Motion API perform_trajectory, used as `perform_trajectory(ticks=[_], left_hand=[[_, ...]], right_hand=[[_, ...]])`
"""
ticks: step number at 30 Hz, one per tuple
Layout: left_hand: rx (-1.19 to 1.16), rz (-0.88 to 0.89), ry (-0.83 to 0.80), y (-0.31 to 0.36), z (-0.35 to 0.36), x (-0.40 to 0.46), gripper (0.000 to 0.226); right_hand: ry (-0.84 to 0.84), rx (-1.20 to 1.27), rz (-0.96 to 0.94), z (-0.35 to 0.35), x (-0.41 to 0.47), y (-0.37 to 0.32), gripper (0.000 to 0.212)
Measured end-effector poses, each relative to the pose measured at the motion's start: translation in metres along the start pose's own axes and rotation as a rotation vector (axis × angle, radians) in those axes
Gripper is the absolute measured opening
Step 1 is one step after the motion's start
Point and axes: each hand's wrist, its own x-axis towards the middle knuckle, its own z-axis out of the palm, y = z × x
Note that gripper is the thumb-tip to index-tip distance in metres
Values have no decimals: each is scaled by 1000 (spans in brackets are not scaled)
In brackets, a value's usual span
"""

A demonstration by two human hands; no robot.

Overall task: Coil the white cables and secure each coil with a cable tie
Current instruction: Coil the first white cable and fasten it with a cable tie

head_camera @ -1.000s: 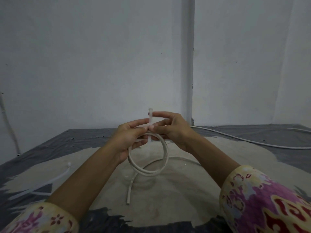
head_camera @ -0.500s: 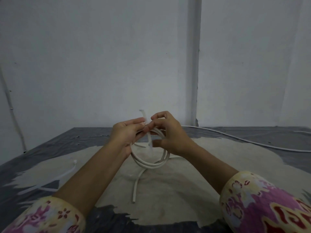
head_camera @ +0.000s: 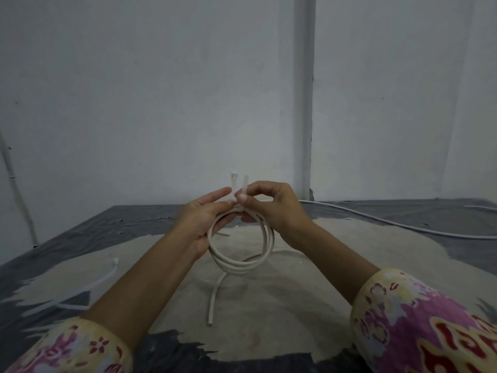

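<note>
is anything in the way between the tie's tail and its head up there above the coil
Nothing visible. The cable tie is wrapped round the top of the coil, its two ends standing side by side above it with bare wall behind. The right hand pinches one end; the left hand holds the coil.

The top of the coiled cable (head_camera: 242, 262) is hidden between the two hands (head_camera: 204, 219), so it cannot be told how the cable tie (head_camera: 236, 184) passes around it (only its two ends stand out above the fingers). Both sleeves (head_camera: 430, 327) are cut off by the lower edge. The long cable (head_camera: 390, 223) on the right leaves the picture at the right edge.
</note>
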Motion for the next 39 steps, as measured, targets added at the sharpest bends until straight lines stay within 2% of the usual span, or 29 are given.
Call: perform_trajectory(ticks=[4, 8, 14, 28, 35, 39], left_hand=[[40, 19, 13, -3, 4, -2, 32], [30, 22, 59, -5, 5, -1, 31], [31, 42, 95, -12, 8, 1, 28], [8, 90, 64, -19, 8, 4, 29], [23, 91, 56, -20, 6, 6, 29], [120, 99, -3, -19, 6, 3, 35]], right_hand=[[80, 4, 31, 1, 3, -1, 16], [92, -28, 27, 2, 5, 2, 11], [-55, -41, 7, -4, 6, -2, 37], [-98, 240, 124, -7, 6, -5, 23], [-61, 214, 97, -6, 6, -5, 17], [-67, 202, 75, -6, 5, -7, 16]])
